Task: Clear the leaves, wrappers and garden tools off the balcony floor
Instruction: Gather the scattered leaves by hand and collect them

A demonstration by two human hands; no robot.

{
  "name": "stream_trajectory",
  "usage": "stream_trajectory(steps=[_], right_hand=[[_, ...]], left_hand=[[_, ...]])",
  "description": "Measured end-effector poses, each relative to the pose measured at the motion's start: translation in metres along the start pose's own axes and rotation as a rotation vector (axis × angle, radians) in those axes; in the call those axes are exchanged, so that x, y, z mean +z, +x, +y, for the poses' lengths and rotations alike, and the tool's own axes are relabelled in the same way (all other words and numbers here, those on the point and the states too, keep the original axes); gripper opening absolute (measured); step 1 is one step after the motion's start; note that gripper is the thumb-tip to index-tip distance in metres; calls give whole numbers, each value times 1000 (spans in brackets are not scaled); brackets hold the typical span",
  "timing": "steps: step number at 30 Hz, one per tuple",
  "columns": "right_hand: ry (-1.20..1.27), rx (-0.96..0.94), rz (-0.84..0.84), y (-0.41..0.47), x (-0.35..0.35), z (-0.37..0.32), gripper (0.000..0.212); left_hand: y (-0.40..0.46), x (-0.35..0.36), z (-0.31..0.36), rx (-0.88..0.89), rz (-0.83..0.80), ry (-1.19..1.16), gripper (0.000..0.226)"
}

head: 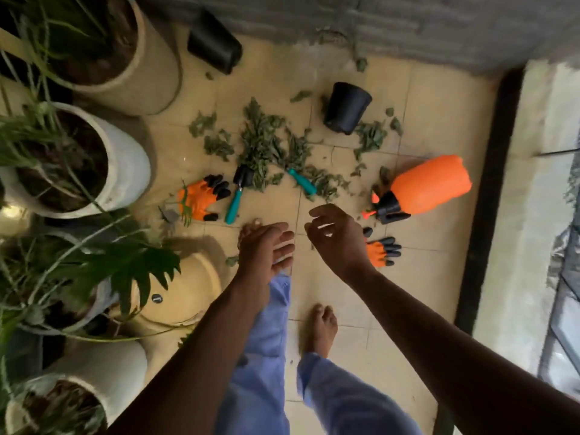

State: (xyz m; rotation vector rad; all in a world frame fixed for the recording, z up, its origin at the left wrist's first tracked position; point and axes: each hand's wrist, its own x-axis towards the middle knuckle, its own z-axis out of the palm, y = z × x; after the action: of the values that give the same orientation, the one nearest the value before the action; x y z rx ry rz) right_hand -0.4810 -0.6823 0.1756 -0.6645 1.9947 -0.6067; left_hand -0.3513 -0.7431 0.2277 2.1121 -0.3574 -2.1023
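Note:
Green leaves lie scattered over the beige tiled floor. Among them rest a small trowel with a teal handle and a second teal-handled tool, its head buried in leaves. An orange glove with black claws lies at the left, another orange glove beside my right wrist. An orange spray bottle lies on its side at the right. My left hand hovers open, palm turned inward. My right hand hangs above the floor with fingers loosely curled, holding nothing visible.
Two black plastic pots lie tipped over farther off. Large planters with plants line the left side, and a beige lid lies beside them. A grey wall runs along the back and a dark threshold along the right. My bare feet stand below.

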Motion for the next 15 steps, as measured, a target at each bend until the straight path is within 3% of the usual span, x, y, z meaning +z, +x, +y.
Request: stream_trajectory(steps=[11,15], right_hand=[[-419,-225,-146,172,106,-8,37],[-702,-337,-264,231,151,-2,54]], left_hand=[[130,-2,47,-2,142,-197,25],[168,-9,43,17,237,-327,22]])
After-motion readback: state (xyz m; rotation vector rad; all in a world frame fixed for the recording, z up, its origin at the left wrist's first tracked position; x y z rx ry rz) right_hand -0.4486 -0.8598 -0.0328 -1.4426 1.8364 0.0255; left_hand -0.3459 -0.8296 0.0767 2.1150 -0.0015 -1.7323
